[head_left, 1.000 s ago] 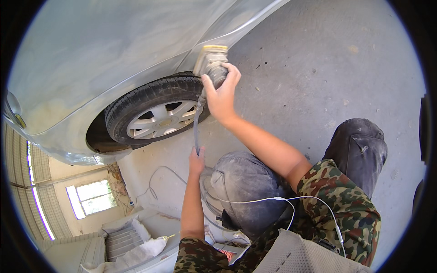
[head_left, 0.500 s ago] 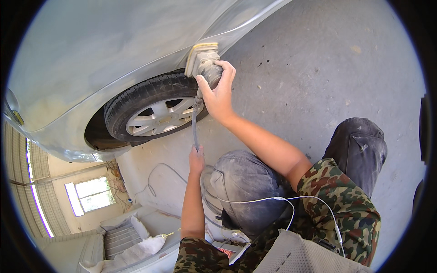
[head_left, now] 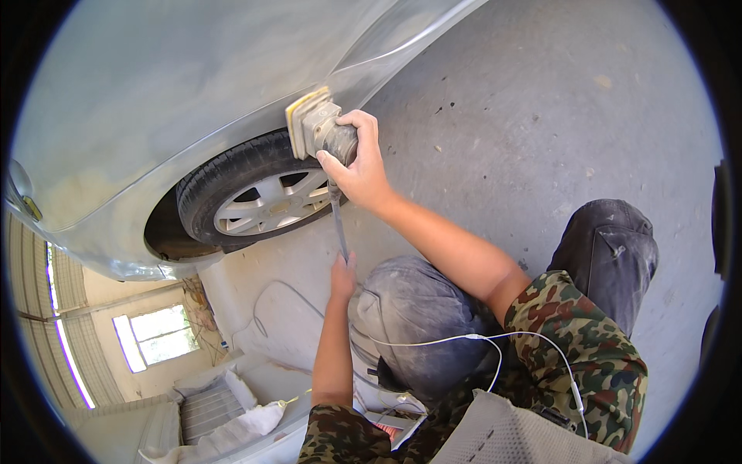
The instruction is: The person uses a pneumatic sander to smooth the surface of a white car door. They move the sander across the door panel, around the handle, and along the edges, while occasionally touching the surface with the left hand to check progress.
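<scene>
My right hand (head_left: 362, 166) is wrapped round the dark body of a dusty pad sander (head_left: 318, 124). The sander's flat, yellow-edged pad faces the silver car body (head_left: 232, 69) at the rim of the wheel arch, above the tyre (head_left: 232, 166). Whether the pad presses on the panel I cannot tell. A grey hose (head_left: 338, 220) runs down from the sander. Lower down, my left hand (head_left: 343, 274) is closed round this hose, near my bent knee.
An alloy wheel (head_left: 274, 205) sits in the arch. Slack hose (head_left: 267, 309) loops over the grey floor (head_left: 541, 131). A thin white cable (head_left: 533, 334) crosses my lap. At the lower left stands a pale panel with crumpled white sheeting (head_left: 239, 425), below a window (head_left: 158, 336).
My right hand has moved the sander left and slightly down along the wheel arch edge, tilting it. My left hand has shifted a little right with the hose.
</scene>
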### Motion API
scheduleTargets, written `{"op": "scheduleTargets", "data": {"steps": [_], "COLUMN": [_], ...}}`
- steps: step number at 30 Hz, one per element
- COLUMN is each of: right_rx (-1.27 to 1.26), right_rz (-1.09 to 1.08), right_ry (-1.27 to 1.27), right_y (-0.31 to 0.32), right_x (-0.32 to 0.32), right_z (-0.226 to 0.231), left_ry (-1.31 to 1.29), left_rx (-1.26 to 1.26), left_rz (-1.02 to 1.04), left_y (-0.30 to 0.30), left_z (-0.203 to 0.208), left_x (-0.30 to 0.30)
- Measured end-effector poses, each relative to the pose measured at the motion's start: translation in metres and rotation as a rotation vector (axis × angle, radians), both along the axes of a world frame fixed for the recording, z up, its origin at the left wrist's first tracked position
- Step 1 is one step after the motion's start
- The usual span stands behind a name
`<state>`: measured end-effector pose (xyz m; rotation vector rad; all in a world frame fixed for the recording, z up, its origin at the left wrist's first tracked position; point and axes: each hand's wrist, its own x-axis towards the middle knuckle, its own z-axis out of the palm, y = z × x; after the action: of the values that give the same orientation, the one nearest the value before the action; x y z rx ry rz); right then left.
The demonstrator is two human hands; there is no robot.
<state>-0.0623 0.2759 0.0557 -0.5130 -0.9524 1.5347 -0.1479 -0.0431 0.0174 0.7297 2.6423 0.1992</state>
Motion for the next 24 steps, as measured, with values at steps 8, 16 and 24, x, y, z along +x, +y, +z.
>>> {"op": "scheduleTargets", "data": {"steps": [8,16,24], "right_rx": [0.038,0.106,0.068], "right_rz": [-0.078,0.143,-0.08], "right_ry": [-0.053,-0.074,-0.185], "right_y": [-0.002,-0.024,-0.012], "right_x": [-0.01,-0.021,-0.022], "right_z": [-0.011,-0.013,-0.004], "left_ry": [0.019,-0.061,-0.079], "left_rx": [-0.05,-0.098,-0.066], "left_rz": [-0.01,0.016,0.041], "left_y": [0.003,-0.018,0.003], "left_z": [-0.013,-0.04,-0.037], "left_x": [-0.012,-0.011,-0.027]}}
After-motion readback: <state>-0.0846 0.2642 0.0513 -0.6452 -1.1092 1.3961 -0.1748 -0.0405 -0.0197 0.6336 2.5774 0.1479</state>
